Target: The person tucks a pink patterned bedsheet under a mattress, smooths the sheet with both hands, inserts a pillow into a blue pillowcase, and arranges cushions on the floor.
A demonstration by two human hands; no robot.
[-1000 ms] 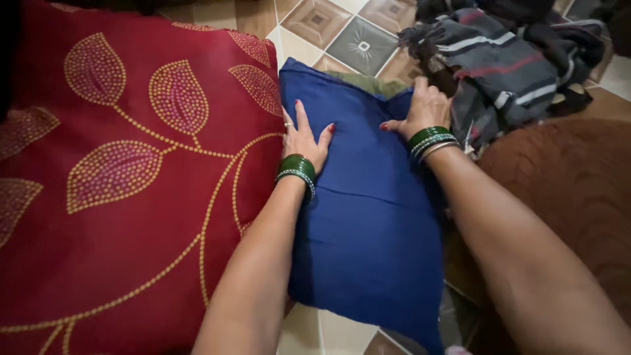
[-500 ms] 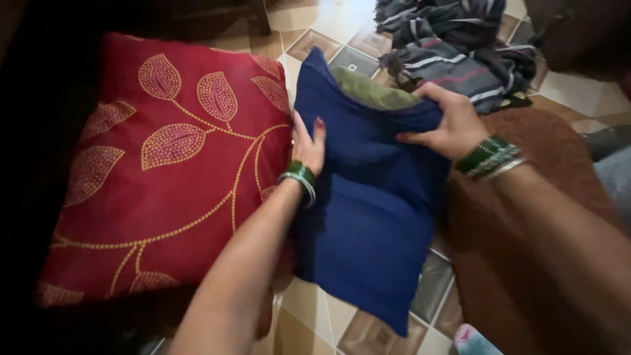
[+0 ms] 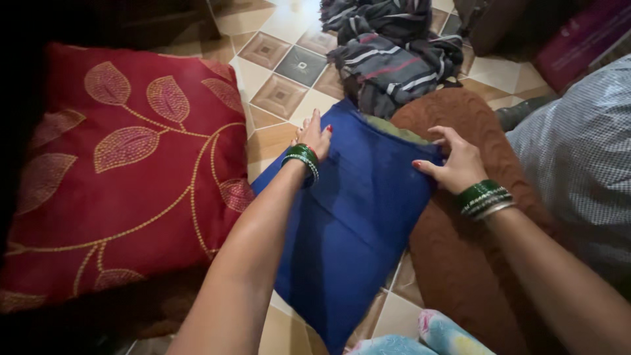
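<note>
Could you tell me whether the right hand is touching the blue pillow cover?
Touching. The head view shows the right hand gripping the blue pillow cover at its open end, thumb pressed on the blue fabric, fingers curled over the edge.
</note>
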